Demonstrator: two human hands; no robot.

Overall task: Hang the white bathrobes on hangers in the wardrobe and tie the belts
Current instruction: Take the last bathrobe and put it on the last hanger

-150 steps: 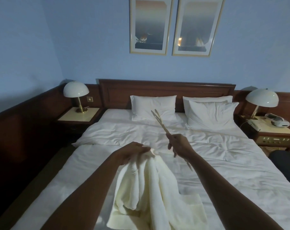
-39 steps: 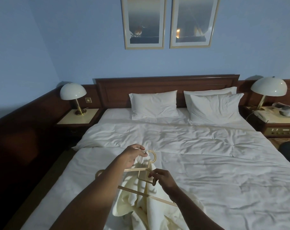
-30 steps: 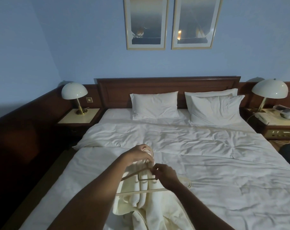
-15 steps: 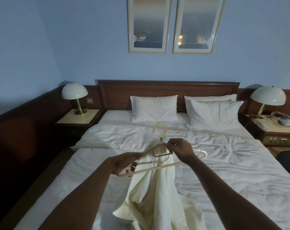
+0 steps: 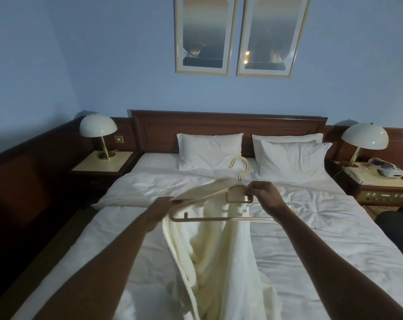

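Two lamps (image 5: 98,128) flanking bed (image 5: 334,227)

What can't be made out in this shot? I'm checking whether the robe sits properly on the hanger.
- Head view: the beige plastic hanger has its right end hidden behind the right hand and forearm.
- The cream terry bathrobe is cut off by the bottom edge; no belt is discernible.
- The left hand has its grip blurred by moving fabric.
- No wardrobe is in view.
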